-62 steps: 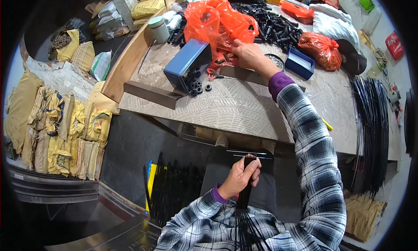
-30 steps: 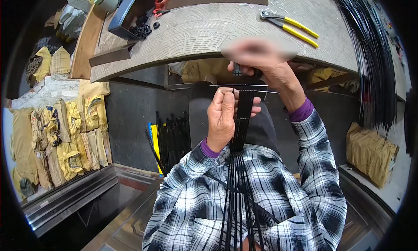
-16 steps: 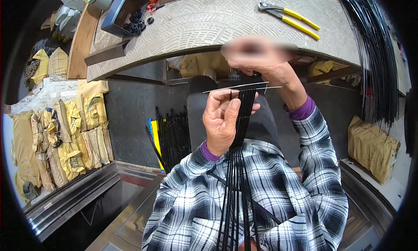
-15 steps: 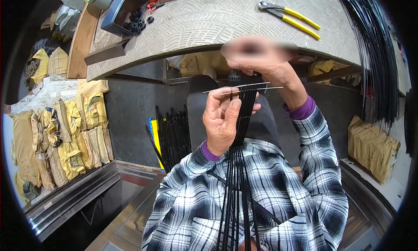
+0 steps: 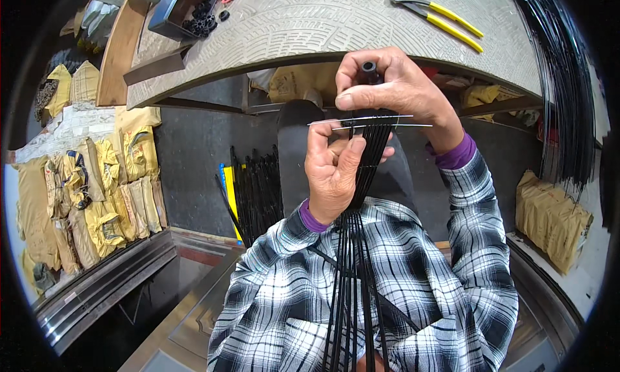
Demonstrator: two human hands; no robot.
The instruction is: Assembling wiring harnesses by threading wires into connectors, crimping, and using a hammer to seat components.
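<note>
My left hand (image 5: 332, 181) is closed around a flat bundle of thin black strips (image 5: 369, 162), thumb in front and fingertips showing past the right edge. The strips' long ends trail down over my plaid shirt. Two thin silvery rods (image 5: 403, 125) lie crosswise near the bundle's upper end, just above the left fingers. Above the rods, my right hand (image 5: 410, 84) curls its thumb and fingers around a dark cylindrical tool (image 5: 370, 70) with a hollow round end. The tool's lower part is hidden behind that hand, so I cannot tell whether it touches a strip.
Yellow-handled pincers (image 5: 452, 24) lie on the patterned tabletop (image 5: 303, 30) ahead. A blue box (image 5: 169, 17) with black ring-like pieces stands at the far left. Long black strips (image 5: 568, 113) hang over the table's right side; more black strips (image 5: 258, 191) stand at left. Yellow wrapped packages (image 5: 123, 197) lie farther left.
Both hands have shifted slightly right with the bundle and rods. My right hand has tilted, and the hollow end of the dark tool now shows, where it was blurred before.
</note>
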